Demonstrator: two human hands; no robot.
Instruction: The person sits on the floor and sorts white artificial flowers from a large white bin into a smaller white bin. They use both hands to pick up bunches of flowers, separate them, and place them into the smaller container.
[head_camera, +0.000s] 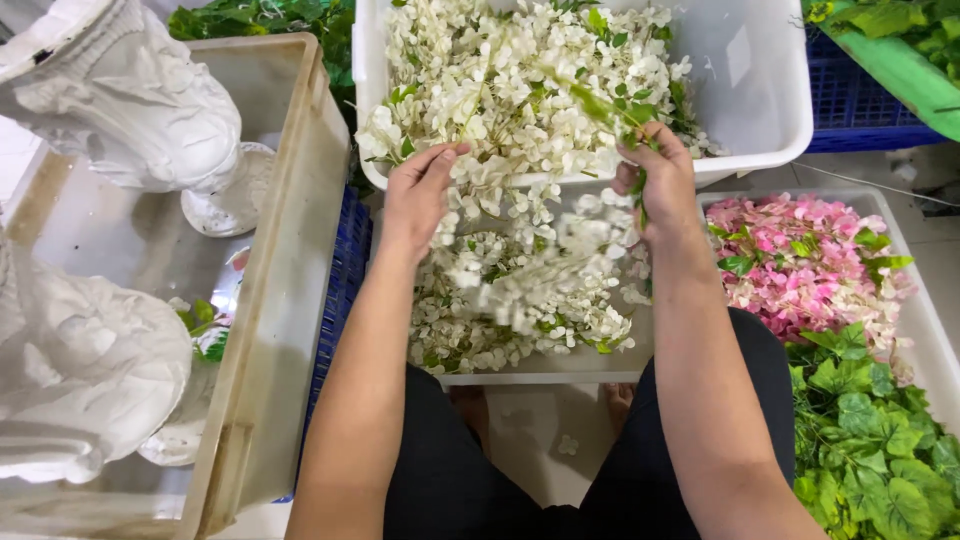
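My right hand (662, 185) is closed around the green stem of a white artificial flower sprig (545, 270), which hangs blurred over a low white tray (540, 378) of white blossoms. My left hand (420, 190) is spread flat with fingers apart, touching the white flowers at the front rim of a big white tub (770, 90) heaped with more white blossoms (520, 80).
A beige crate (285, 260) on the left holds white plaster busts (130, 110). On the right a white bin (925, 320) holds pink flowers (800, 265) and green leaves (870, 440). A blue crate (855, 100) stands behind it. My legs in black are below.
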